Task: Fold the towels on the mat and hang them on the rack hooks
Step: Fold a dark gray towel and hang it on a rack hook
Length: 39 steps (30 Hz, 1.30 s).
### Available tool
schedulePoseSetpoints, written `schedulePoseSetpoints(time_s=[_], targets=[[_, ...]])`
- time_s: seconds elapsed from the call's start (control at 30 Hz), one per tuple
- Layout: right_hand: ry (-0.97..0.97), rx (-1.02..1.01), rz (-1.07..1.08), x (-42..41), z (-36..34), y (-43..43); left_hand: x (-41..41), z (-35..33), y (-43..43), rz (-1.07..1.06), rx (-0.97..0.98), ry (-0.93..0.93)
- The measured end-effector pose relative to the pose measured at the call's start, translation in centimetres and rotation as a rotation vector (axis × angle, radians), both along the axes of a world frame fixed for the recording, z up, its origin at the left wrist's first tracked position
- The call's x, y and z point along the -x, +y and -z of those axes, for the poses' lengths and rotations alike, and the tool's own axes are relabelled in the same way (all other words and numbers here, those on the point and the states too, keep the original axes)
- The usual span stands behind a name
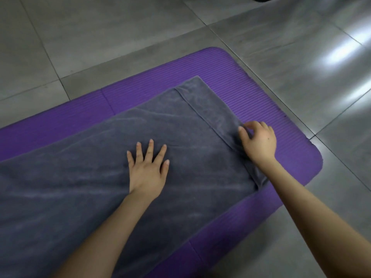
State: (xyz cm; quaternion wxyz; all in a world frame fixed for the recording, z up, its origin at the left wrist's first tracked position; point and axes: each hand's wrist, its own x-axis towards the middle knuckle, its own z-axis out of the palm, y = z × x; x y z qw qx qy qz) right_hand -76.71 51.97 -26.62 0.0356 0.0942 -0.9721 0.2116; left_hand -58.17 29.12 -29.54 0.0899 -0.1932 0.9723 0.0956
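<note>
Pressing grey towel [80,187] flat, left hand [147,167] — fingers spread — is resting mid-cloth; right hand [259,140] is pinching folded end strip. Towel is lying on purple mat [261,87] under both hands. Soft, limp, light — probably best gripped at corners.

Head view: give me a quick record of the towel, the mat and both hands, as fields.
purple mat: lies on the tiled floor
grey towel: spread across the mat
left hand: flat, fingers spread, pressing the towel's middle
right hand: fingers curled, pinching the towel's right edge
rack: not in view
</note>
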Motion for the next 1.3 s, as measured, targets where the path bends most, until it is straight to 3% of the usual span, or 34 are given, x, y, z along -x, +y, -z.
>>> schedulePoseSetpoints(time_s=[0.17, 0.43, 0.9, 1.07, 1.2, 1.3], targets=[[-0.032, 0.089, 0.007, 5.1, 0.3, -6.7, 1.5, 1.6, -0.5, -0.039, 0.036, 0.082], [-0.168, -0.021, 0.011, 12.3, 1.9, -14.2, 1.5, 2.6, -0.3, -0.043, 0.073, 0.087], [-0.141, 0.107, 0.155, 16.2, 3.1, -17.3, 1.6, 2.5, -0.3, -0.058, 0.052, 0.090], [-0.037, 0.029, 0.062, 13.9, 2.9, -16.3, 1.6, 2.5, -0.3, -0.063, 0.044, 0.085], [0.145, -0.028, -0.134, 7.1, 2.7, -11.2, 1.5, 2.4, -0.3, -0.061, 0.051, 0.070], [0.147, -0.137, -0.216, 1.3, 3.9, -5.9, 1.6, 2.3, -0.3, -0.049, 0.053, 0.046]])
